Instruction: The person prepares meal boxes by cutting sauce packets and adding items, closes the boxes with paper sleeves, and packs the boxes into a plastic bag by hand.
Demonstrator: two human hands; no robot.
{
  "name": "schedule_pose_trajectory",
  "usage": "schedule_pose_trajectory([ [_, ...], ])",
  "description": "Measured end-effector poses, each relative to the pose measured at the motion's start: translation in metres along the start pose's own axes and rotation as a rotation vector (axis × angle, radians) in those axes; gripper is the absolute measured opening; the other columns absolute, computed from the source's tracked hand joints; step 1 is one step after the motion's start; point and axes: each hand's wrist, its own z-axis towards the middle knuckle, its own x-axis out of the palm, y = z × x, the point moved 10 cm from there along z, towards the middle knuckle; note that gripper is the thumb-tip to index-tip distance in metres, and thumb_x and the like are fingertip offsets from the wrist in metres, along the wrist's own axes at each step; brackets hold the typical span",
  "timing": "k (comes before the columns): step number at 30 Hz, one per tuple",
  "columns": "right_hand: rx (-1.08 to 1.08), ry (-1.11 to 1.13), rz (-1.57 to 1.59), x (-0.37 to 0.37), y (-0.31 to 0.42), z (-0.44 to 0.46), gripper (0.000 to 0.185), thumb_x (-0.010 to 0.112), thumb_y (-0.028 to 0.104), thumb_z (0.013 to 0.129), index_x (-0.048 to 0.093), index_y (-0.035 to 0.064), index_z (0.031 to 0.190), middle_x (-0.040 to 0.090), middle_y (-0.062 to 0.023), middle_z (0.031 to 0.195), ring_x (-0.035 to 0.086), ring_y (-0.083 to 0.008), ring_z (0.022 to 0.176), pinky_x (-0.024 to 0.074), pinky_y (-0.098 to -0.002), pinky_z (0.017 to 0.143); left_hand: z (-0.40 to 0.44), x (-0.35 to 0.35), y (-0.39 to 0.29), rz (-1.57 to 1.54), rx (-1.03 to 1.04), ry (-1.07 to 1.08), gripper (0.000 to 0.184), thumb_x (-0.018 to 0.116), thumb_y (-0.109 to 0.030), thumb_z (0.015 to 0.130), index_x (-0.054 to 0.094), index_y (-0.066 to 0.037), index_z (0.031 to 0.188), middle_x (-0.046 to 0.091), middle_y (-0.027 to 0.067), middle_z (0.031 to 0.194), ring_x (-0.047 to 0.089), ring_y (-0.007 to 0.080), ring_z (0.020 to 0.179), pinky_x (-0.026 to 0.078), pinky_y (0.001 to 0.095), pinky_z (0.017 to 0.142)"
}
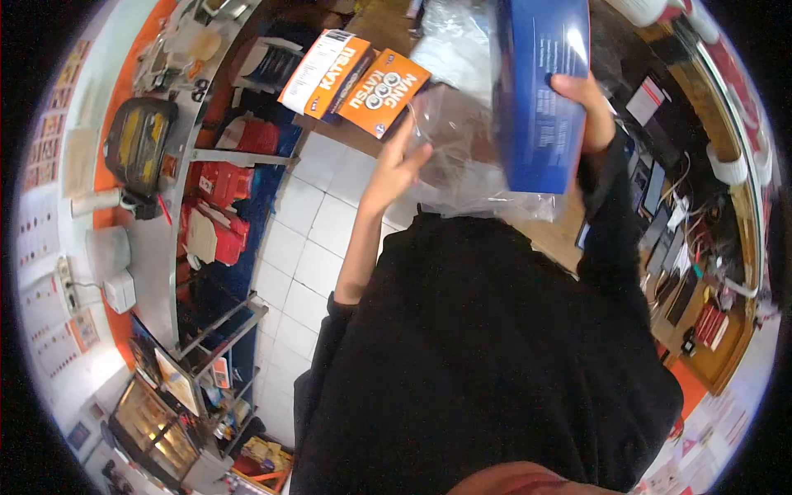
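Observation:
My right hand (592,103) grips the right side of a long, glossy blue box (540,107), its thumb on the printed face. The box stands on end at the upper middle, in front of my chest. Beside it spreads a clear plastic bag (458,136), its lower edge near my black top. My left hand (400,169) holds the bag's left edge between thumb and fingers; the fingertips are partly hidden. Whether the box is inside the bag or in front of it I cannot tell. Orange "Mang Katsu" cartons (388,89) lie just above my left hand.
More crumpled clear plastic (454,49) lies beyond the bag. On the left, a metal counter (157,256) runs above shelves with red packages (216,227). Cables and devices crowd the right-hand worktop (660,223). White floor tiles (301,214) show at my left.

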Motion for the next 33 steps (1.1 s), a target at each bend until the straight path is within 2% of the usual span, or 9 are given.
schedule_pose_trajectory([
  [5,-0.654,-0.675,-0.793,0.0,-0.059,-0.064,0.114,0.075,0.039,0.046,0.009,0.0056,0.133,0.034,-0.0244,0.112,0.037,-0.0365,0.104,0.0288,-0.0427,0.09,0.001,-0.001,-0.063,-0.064,0.178,-0.073,0.055,0.045,-0.013,0.086,0.018,-0.007,0.134,0.044,0.0049,0.091,0.038,0.0035,0.05,0.034,0.0162,0.04],
  [9,-0.344,-0.413,-1.469,0.013,-0.118,-0.062,0.109,0.074,0.044,0.046,0.015,0.0122,0.133,0.028,-0.0295,0.114,0.034,-0.0428,0.103,0.0304,-0.0458,0.087,-0.022,-0.014,-0.129,0.522,0.476,-0.259,0.05,0.037,-0.008,0.087,0.018,-0.004,0.133,0.045,0.0141,0.119,0.053,0.0138,0.073,0.043,0.0198,0.052],
  [11,-0.091,-0.574,-1.444,-0.019,-0.126,-0.067,0.111,0.074,0.045,0.046,0.013,0.0128,0.134,0.029,-0.0303,0.113,0.035,-0.0425,0.101,0.0312,-0.0463,0.087,-0.038,-0.005,-0.147,0.853,0.555,-0.277,0.05,0.035,-0.005,0.085,0.018,-0.001,0.132,0.032,0.0166,0.131,0.045,0.0299,0.11,0.041,0.0314,0.083],
  [14,0.276,-0.722,-1.334,-0.065,-0.138,-0.074,0.119,0.075,0.049,0.047,0.003,0.0147,0.136,0.028,-0.0346,0.108,0.036,-0.0441,0.098,0.0318,-0.0472,0.086,-0.051,0.025,-0.127,0.822,0.465,-0.133,0.052,0.037,-0.004,0.083,0.019,0.0,0.131,0.033,0.0198,0.13,0.041,0.0337,0.113,0.032,0.033,0.093],
  [23,0.615,-0.668,-1.413,-0.067,-0.158,-0.075,0.117,0.068,0.056,0.049,0.004,0.0094,0.135,0.014,-0.036,0.127,0.024,-0.0466,0.116,0.026,-0.0491,0.094,-0.127,-0.021,-0.155,-0.033,0.438,-0.416,0.045,0.047,0.008,0.069,0.046,0.005,0.114,0.053,0.0185,0.111,0.057,0.0271,0.076,0.046,0.0352,0.065],
  [28,0.574,-0.602,-1.327,-0.082,-0.174,-0.056,0.112,0.067,0.054,0.053,0.005,0.0098,0.135,0.019,-0.0351,0.125,0.029,-0.0447,0.112,0.029,-0.0485,0.092,-0.13,-0.034,-0.175,1.093,0.312,-0.31,0.047,0.058,0.004,0.065,0.049,0.004,0.111,0.058,0.0159,0.1,0.055,0.0241,0.072,0.043,0.0349,0.073],
  [30,0.542,-0.56,-1.283,-0.076,-0.179,-0.053,0.109,0.066,0.053,0.055,0.006,0.0101,0.135,0.021,-0.0345,0.124,0.03,-0.044,0.111,0.0296,-0.0488,0.091,-0.166,-0.04,-0.199,0.953,0.347,-0.826,0.03,0.06,0.003,0.063,0.057,0.002,0.093,0.06,0.0112,0.081,0.056,0.0239,0.071,0.042,0.0331,0.068],
  [31,0.527,-0.543,-1.259,-0.072,-0.183,-0.054,0.108,0.066,0.053,0.056,0.006,0.0102,0.135,0.022,-0.0341,0.123,0.031,-0.0436,0.111,0.0299,-0.0489,0.091,-0.157,-0.01,-0.199,0.537,0.593,-0.535,0.015,0.056,0.003,0.066,0.056,-0.001,0.08,0.057,0.0107,0.075,0.054,0.0245,0.067,0.042,0.0329,0.066],
  [33,0.513,-0.508,-1.22,-0.067,-0.189,-0.053,0.105,0.065,0.052,0.057,0.007,0.0105,0.135,0.024,-0.0335,0.122,0.032,-0.0428,0.11,0.0304,-0.0492,0.09,-0.098,0.067,-0.132,0.373,0.183,0.148,0.009,0.046,-0.003,0.073,0.054,0.0,0.076,0.055,0.0144,0.07,0.053,0.0308,0.068,0.042,0.0336,0.066],
])
